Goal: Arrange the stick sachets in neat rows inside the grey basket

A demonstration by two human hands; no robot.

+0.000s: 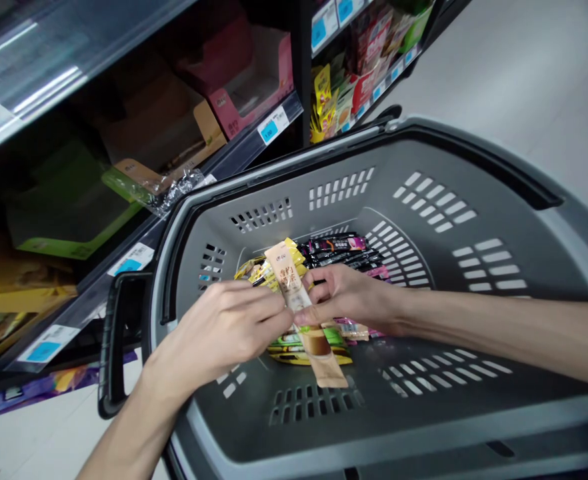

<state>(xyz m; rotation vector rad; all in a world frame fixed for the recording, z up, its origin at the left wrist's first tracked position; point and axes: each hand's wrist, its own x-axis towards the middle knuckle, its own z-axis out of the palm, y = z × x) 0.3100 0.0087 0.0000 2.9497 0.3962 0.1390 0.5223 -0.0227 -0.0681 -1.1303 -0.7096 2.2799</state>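
Observation:
Both my hands meet over a grey shopping basket (474, 167). My left hand (224, 330) and my right hand (347, 297) pinch a long tan stick sachet (319, 350) at its middle, with its lower end hanging toward the basket floor. The fingers of both hands are closed on it. Below and behind lie several more sachets: yellow ones (259, 270), dark ones (344, 247), green and yellow ones (294, 347) and a pink one.
Store shelves stand to the left, with a pink display box (247, 80), a brown carton (169, 133), a green box (69, 207) and blue price tags (271, 127). More packets (354, 73) fill the shelf behind. Pale floor lies at right.

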